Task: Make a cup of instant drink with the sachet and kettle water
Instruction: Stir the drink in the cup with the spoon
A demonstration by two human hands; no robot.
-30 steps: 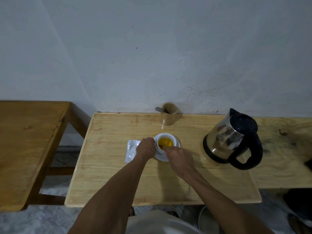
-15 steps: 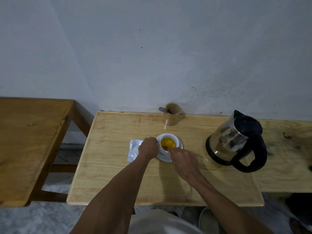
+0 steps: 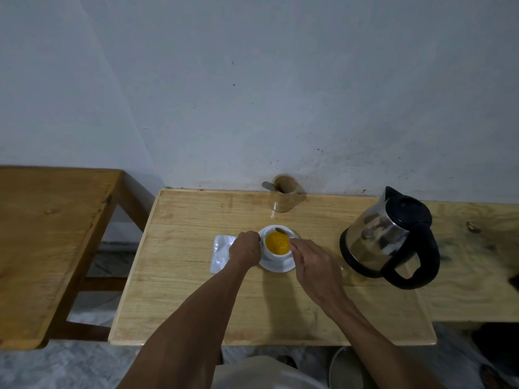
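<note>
A white cup (image 3: 273, 255) holding orange-yellow drink stands on a white saucer (image 3: 278, 267) in the middle of the light wooden table (image 3: 196, 276). My left hand (image 3: 245, 248) is closed on the cup's left side. My right hand (image 3: 311, 262) pinches a spoon (image 3: 282, 231) whose bowl rests at the cup's far rim. The silvery sachet (image 3: 222, 252) lies flat just left of my left hand. The steel kettle (image 3: 384, 238) with black lid and handle stands to the right.
A wooden holder (image 3: 285, 197) with a spoon in it stands against the wall behind the cup. A darker wooden table (image 3: 42, 234) sits to the left across a gap. A rougher board (image 3: 477, 262) adjoins on the right.
The spoon's bowl has gone from the near side of the cup round to its far rim, with my right hand shifting slightly. My left hand stays on the cup.
</note>
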